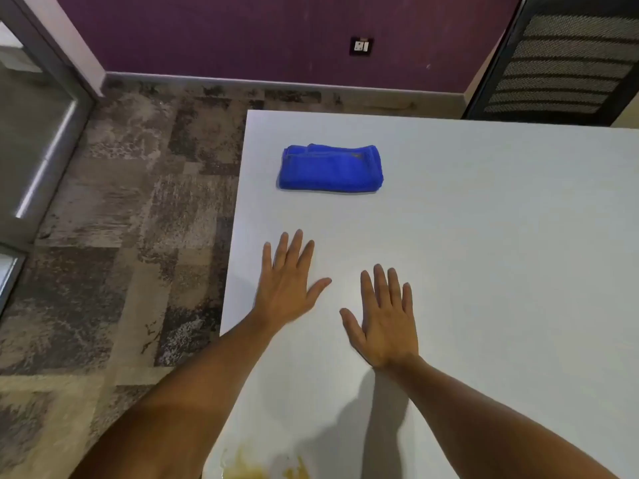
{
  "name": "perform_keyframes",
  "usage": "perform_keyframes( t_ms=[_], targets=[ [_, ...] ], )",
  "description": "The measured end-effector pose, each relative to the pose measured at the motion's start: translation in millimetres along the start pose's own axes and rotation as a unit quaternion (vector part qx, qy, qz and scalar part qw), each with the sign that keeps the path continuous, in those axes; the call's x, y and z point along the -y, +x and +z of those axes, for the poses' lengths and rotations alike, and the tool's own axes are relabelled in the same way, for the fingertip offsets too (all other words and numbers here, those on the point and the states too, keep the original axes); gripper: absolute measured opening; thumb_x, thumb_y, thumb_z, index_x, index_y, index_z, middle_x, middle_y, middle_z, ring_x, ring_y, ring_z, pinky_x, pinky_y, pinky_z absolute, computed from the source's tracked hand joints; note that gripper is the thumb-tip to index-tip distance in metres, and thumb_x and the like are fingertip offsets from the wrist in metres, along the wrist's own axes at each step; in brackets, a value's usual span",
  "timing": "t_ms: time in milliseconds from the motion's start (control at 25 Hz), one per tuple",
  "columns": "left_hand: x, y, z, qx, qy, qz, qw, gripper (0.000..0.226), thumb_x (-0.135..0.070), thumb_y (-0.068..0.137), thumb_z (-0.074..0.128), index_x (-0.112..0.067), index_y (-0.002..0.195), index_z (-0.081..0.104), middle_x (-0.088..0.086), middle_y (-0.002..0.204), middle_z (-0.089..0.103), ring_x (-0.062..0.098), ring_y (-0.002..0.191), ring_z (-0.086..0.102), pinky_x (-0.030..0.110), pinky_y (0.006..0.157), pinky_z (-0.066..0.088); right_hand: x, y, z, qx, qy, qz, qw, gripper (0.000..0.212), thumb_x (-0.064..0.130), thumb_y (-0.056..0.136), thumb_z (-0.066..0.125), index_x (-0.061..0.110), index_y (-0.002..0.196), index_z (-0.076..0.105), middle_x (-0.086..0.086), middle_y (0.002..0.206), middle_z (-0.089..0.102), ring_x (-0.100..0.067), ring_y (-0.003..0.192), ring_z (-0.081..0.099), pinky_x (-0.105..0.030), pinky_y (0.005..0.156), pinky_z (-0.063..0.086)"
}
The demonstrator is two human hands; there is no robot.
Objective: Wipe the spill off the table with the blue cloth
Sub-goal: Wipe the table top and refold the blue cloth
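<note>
A folded blue cloth [331,168] lies on the white table [484,236] near its far left corner. My left hand [288,288] is stretched out palm down over the table, fingers spread, a short way in front of the cloth. To its right and a little nearer to me, my right hand [383,323] is held the same way. Neither hand holds anything. A yellowish spill [262,468] shows on the table at the very bottom of the view, between my forearms, partly cut off by the frame edge.
The table's left edge runs close to my left hand, with patterned grey floor [121,236] beyond it. A black mesh chair [560,60] stands behind the table's far right. A purple wall with a socket [361,46] is at the back.
</note>
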State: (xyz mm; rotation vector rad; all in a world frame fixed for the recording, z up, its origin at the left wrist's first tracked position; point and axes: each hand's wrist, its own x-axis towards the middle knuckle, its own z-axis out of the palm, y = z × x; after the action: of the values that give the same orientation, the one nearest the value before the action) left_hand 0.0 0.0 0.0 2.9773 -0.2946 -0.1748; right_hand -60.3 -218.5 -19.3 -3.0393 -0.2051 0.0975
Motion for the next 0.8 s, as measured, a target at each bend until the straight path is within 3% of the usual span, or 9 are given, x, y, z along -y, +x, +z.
perform_keyframes(
  t_ms=[120,280,480,560,680,800],
  targets=[
    [4,41,-9,-0.034,0.012,-0.003,0.999,0.089,-0.076,0.091,0.008,-0.019,0.159,0.015,0.010,0.169,0.005,0.034,0.155,0.003,0.058,0.122,0.002,-1,3,-1,-0.010,-0.006,0.006,1.000,0.082,0.070,0.097,0.028,0.022,0.162,0.017,-0.005,0.172,0.004,-0.029,0.158,-0.006,-0.056,0.125,0.007],
    [6,93,-20,-0.069,0.014,0.012,0.997,0.084,-0.068,0.096,0.027,-0.014,0.159,0.013,0.015,0.168,0.006,0.035,0.155,0.004,0.057,0.123,0.008,-3,1,0,-0.008,-0.005,0.003,1.000,0.081,0.070,0.097,0.029,0.022,0.162,0.020,-0.006,0.171,0.009,-0.029,0.158,-0.004,-0.058,0.124,0.012],
    [-3,148,-36,-0.067,0.035,0.017,0.997,0.080,-0.048,0.098,0.050,-0.012,0.159,0.011,0.017,0.167,0.010,0.038,0.153,0.010,0.057,0.123,0.014,-3,-1,-5,-0.005,0.021,0.003,1.000,0.080,0.069,0.098,0.029,0.020,0.161,0.022,-0.007,0.171,0.012,-0.028,0.158,-0.004,-0.057,0.125,0.010],
    [-4,158,-36,-0.057,0.017,0.006,0.998,0.081,-0.043,0.098,0.054,-0.012,0.159,0.011,0.014,0.167,0.012,0.037,0.153,0.015,0.055,0.121,0.022,-2,0,-7,-0.003,0.028,0.004,1.000,0.079,0.068,0.098,0.029,0.021,0.161,0.023,-0.007,0.171,0.012,-0.028,0.158,-0.004,-0.057,0.125,0.010],
    [-2,163,-35,-0.051,0.022,0.012,0.998,0.075,-0.042,0.098,0.053,-0.012,0.157,0.018,0.010,0.163,0.029,0.035,0.143,0.035,0.051,0.107,0.037,-3,-1,-6,-0.007,0.035,0.006,0.999,0.078,0.068,0.098,0.029,0.021,0.160,0.024,-0.007,0.171,0.013,-0.028,0.158,-0.003,-0.056,0.125,0.010],
    [-5,162,-38,-0.070,0.019,0.009,0.997,0.062,-0.038,0.098,0.056,-0.012,0.150,0.035,0.010,0.146,0.049,0.036,0.125,0.047,0.049,0.098,0.039,-3,-1,-5,-0.013,0.037,0.005,0.999,0.077,0.067,0.098,0.029,0.021,0.160,0.025,-0.007,0.171,0.014,-0.028,0.158,-0.003,-0.056,0.125,0.010]
  ],
)
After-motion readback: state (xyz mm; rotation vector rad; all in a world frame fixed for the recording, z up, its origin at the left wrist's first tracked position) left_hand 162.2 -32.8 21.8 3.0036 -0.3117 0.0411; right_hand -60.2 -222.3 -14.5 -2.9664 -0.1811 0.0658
